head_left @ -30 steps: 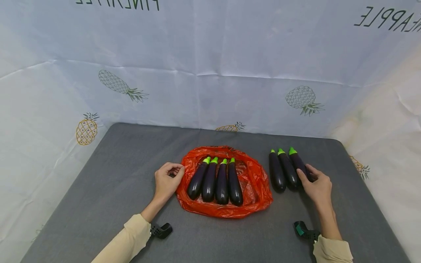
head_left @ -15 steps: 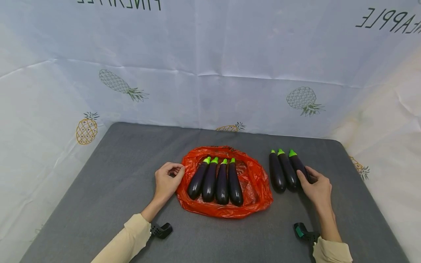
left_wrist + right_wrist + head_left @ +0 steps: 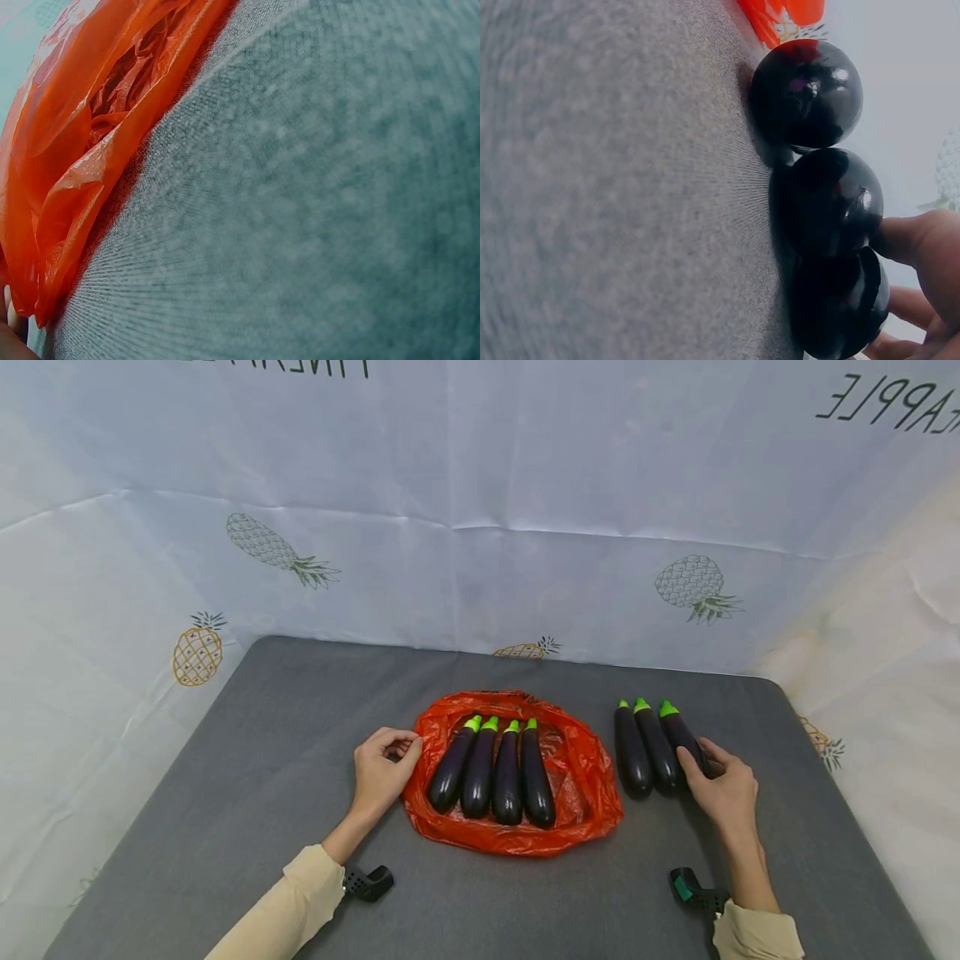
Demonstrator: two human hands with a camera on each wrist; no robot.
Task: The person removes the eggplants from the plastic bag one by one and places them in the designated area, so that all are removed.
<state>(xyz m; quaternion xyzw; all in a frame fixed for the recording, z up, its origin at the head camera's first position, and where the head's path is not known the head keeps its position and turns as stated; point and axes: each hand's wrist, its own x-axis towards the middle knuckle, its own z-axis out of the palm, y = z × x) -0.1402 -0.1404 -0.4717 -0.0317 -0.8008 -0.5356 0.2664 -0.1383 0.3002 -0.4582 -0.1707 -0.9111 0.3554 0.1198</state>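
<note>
A red plastic bag point(image 3: 577, 727) lies spread with its rim rolled open, and several dark eggplants point(image 3: 506, 781) with green caps lie side by side in it. At the bag's left rim my left hand point(image 3: 380, 770) pinches the plastic between thumb and fingers; the left wrist view shows only a bit of those fingers below the bag point(image 3: 67, 195). To the right of the bag, three more eggplants lie in a row on the table. My right hand point(image 3: 723, 785) grips the rightmost eggplant point(image 3: 836, 307), thumb on its left side, fingers on its right. Its lower end is hidden in the head view.
The grey cloth-covered table point(image 3: 247, 810) carries all of it. Behind it hangs a white cloth point(image 3: 487, 577) with pineapple prints. A black wrist device point(image 3: 369, 883) sits on the left arm, another black device point(image 3: 697, 889) on the right.
Both hands keep their places, and the eggplants and the bag have not visibly moved. The head view has tilted very slightly.
</note>
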